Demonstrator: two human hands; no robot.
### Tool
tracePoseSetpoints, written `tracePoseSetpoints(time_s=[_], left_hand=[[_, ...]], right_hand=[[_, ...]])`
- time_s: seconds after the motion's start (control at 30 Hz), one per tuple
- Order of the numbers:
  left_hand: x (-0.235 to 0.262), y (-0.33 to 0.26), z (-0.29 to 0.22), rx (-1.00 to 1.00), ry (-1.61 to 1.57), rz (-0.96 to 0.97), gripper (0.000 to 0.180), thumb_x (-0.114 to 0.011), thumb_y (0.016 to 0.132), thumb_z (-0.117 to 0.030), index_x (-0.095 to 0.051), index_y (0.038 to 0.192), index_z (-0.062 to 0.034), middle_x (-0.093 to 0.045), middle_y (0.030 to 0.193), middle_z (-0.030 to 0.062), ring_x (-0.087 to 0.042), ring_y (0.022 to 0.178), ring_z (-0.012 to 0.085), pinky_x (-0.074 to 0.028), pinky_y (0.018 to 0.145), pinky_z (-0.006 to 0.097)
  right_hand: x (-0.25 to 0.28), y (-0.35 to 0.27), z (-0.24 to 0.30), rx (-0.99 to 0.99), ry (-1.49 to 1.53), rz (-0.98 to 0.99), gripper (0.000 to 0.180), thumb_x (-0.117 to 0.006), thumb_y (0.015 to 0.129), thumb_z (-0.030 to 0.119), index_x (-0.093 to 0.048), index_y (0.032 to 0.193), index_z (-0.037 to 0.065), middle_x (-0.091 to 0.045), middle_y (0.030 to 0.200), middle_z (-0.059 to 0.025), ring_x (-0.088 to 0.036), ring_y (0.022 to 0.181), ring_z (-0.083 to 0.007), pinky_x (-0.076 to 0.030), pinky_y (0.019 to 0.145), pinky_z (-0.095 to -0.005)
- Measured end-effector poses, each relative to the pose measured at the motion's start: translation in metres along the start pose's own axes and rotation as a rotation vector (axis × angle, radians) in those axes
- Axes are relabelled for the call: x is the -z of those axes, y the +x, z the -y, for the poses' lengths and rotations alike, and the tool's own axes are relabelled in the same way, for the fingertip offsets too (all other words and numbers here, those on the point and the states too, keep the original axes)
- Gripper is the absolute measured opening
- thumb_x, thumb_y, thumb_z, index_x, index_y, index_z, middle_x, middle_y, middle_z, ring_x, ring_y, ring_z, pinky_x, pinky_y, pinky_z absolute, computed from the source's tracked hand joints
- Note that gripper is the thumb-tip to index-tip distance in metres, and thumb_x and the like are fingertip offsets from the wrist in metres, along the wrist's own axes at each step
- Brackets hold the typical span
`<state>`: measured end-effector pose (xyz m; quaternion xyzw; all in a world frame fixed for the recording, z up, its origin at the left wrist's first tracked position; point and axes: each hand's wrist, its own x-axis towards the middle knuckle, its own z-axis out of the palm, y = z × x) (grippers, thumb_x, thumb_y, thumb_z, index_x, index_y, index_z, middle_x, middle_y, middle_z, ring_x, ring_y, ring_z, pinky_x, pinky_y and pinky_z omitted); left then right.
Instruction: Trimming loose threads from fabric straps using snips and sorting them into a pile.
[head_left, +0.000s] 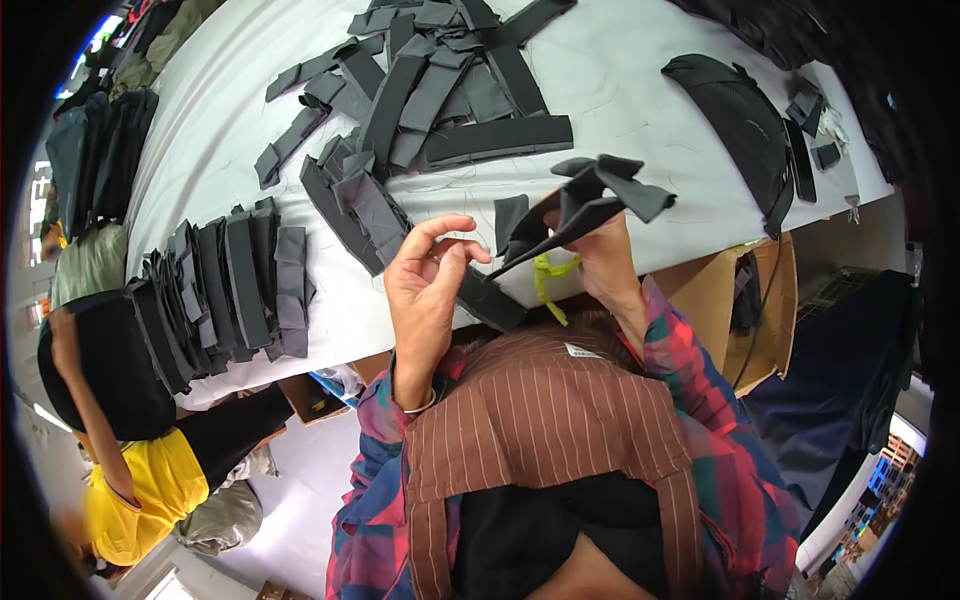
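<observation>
My right hand (606, 258) is closed round a bunch of folded dark fabric strips (590, 205), held up over the near edge of the table. Their loose ends fan out above the fingers. To its left, my left hand (425, 292) is raised with fingers curved and thumb and forefinger apart; I see nothing between them. A corner of the held fabric points toward its fingertips. Beneath the hands, a dark strip (490, 302) lies at the table edge, and a bright yellow-green ribbon (546, 285) hangs by my right wrist.
A loose heap of dark strips (430, 95) covers the far middle of the white table (220, 130). Strips stand in a row (225, 285) at left. A black mesh piece (735, 130) lies right, above a cardboard box (700, 300). A person in yellow (150, 490) is at lower left.
</observation>
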<state>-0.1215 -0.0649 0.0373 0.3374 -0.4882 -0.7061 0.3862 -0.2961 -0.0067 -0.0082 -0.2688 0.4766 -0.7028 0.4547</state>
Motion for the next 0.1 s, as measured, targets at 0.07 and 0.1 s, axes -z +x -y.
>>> tracePoseSetpoints(time_s=[0.07, 0.1], left_hand=[[0.001, -0.001, 0.002, -0.025, 0.089, -0.020, 0.020, -0.052, 0.092, -0.002, -0.060, 0.110, 0.0023, -0.063, 0.092, 0.0054, -0.060, 0.083, 0.0097, -0.045, 0.076, 0.020], [0.001, -0.002, 0.001, 0.004, 0.146, -0.028, 0.023, -0.057, 0.092, -0.007, -0.060, 0.114, -0.0013, -0.064, 0.095, 0.0049, -0.060, 0.083, 0.0098, -0.046, 0.079, 0.021]], right_hand=[[0.015, 0.000, -0.011, -0.003, 0.132, 0.078, 0.039, -0.065, 0.080, -0.003, -0.055, 0.118, 0.000, -0.061, 0.106, -0.0038, -0.060, 0.089, -0.0122, -0.050, 0.074, -0.0251], [0.013, 0.000, -0.005, -0.036, 0.087, 0.053, 0.041, -0.064, 0.081, -0.003, -0.055, 0.120, 0.002, -0.061, 0.107, -0.0055, -0.059, 0.097, -0.0114, -0.047, 0.088, -0.0249]])
